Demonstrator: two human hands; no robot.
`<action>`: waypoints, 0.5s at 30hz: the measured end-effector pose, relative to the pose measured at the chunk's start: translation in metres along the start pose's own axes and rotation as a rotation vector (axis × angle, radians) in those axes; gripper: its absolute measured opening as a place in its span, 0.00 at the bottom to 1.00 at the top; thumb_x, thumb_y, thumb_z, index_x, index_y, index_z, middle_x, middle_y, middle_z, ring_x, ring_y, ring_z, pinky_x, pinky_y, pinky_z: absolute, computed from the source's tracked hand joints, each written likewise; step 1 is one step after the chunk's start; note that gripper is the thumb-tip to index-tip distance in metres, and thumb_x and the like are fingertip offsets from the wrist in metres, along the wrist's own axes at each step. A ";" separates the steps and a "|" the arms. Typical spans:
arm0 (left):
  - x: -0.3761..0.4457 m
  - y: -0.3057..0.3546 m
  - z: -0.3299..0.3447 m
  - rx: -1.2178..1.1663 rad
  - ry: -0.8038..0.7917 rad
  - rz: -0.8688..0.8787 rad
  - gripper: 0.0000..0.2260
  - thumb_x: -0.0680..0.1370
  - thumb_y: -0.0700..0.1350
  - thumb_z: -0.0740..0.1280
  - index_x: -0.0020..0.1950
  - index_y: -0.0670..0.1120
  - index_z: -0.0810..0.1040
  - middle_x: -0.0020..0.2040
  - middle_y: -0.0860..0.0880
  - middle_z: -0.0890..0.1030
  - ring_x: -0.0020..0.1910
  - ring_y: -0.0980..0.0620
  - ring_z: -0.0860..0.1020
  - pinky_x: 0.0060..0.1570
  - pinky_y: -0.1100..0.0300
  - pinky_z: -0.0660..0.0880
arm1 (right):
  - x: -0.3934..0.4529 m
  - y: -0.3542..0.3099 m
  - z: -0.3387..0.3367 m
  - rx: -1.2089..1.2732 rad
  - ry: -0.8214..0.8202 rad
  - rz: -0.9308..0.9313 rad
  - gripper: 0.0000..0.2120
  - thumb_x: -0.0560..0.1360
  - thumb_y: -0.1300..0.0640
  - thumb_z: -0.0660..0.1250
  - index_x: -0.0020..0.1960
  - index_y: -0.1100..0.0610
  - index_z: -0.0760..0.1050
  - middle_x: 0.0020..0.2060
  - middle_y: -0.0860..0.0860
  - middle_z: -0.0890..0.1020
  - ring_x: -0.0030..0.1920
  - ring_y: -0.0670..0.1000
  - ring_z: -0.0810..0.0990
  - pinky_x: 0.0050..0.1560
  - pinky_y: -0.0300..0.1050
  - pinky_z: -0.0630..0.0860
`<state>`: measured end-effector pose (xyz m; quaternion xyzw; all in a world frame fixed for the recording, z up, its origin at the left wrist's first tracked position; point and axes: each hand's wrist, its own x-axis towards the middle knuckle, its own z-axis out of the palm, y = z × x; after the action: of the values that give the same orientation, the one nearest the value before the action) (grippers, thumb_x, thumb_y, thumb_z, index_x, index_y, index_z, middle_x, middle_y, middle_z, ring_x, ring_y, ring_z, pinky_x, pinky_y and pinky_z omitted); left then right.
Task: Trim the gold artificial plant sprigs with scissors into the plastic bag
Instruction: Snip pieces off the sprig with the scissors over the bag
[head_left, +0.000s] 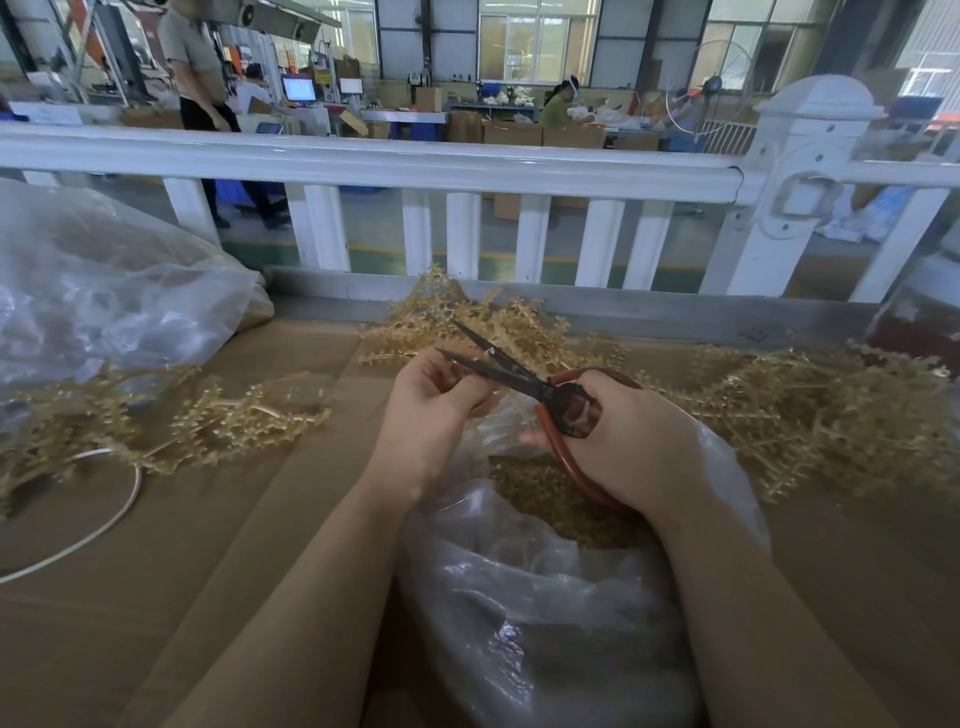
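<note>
My right hand (631, 441) grips the red-handled scissors (524, 382); their dark blades stand apart and point up-left. My left hand (431, 410) is curled beside the blades, its fingertips pinched at the lower blade; what it pinches is hidden. Both hands hover over the open mouth of a clear plastic bag (535, 597), which holds small gold trimmings (550, 499). Gold sprigs lie in a heap behind the hands (498, 327), in a big pile to the right (831, 415) and scattered to the left (208, 421).
The work surface is brown cardboard (182, 571). A large clear bag (104, 291) bulges at the left. A white cord (98, 525) curves near the left sprigs. A white railing (415, 166) runs along the table's far edge, with a workshop and people beyond.
</note>
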<state>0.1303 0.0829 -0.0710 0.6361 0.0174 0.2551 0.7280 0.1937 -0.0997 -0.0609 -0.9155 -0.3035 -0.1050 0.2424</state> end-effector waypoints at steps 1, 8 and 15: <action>0.000 0.000 0.000 -0.015 0.000 0.004 0.09 0.75 0.32 0.70 0.46 0.47 0.79 0.40 0.46 0.80 0.39 0.51 0.79 0.41 0.61 0.78 | 0.000 0.000 0.000 -0.006 0.009 0.007 0.16 0.73 0.28 0.65 0.54 0.36 0.71 0.38 0.32 0.72 0.37 0.33 0.69 0.35 0.28 0.61; -0.002 0.000 -0.001 0.099 0.025 0.070 0.10 0.76 0.32 0.69 0.47 0.48 0.81 0.40 0.47 0.85 0.40 0.47 0.84 0.46 0.55 0.81 | -0.001 -0.001 0.000 0.026 0.023 0.035 0.15 0.73 0.29 0.64 0.52 0.38 0.72 0.38 0.34 0.74 0.37 0.34 0.71 0.36 0.29 0.61; -0.001 -0.001 -0.001 0.181 -0.001 0.044 0.05 0.79 0.32 0.66 0.51 0.41 0.78 0.39 0.45 0.84 0.39 0.50 0.83 0.42 0.60 0.79 | -0.003 -0.002 -0.001 -0.005 0.033 0.028 0.14 0.76 0.35 0.64 0.56 0.41 0.76 0.42 0.37 0.78 0.40 0.41 0.74 0.38 0.29 0.64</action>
<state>0.1296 0.0831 -0.0725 0.6994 0.0260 0.2681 0.6620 0.1903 -0.1006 -0.0608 -0.9184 -0.2866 -0.1173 0.2463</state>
